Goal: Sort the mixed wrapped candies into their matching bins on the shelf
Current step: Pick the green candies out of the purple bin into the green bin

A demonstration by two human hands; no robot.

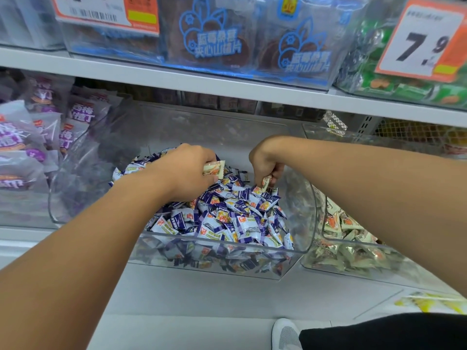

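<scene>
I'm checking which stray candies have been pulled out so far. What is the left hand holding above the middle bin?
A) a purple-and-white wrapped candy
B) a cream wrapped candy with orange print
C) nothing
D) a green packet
B: the left hand pinches a cream candy with orange print, unlike the purple-and-white candies heaped in the middle bin below it.

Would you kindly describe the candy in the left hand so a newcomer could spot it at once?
Find the clear middle bin on the lower shelf, heaped with purple-and-white candies. Above the heap's far end, the left hand pinches a single candy. Its wrapper is cream and orange with no purple, unlike the pile beneath.
</scene>
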